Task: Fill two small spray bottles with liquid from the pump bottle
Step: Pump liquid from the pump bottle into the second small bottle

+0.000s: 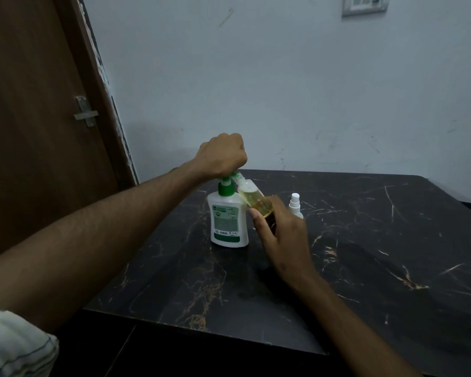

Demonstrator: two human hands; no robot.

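A white pump bottle (228, 217) with a green collar and label stands upright on the dark marble table (365, 254). My left hand (222, 156) sits on top of its pump head as a fist, fingers curled over the head and hiding it. My right hand (280, 235) grips a small clear spray bottle (254, 198) without its cap, tilted with its mouth up against the pump spout; yellowish liquid fills part of it. A second small spray bottle (295, 205), white-capped, stands upright just behind my right hand.
A brown door (38, 118) with a metal latch stands at the left, close to the table's left edge. A pale wall runs behind the table. The table's front edge is near me at the bottom.
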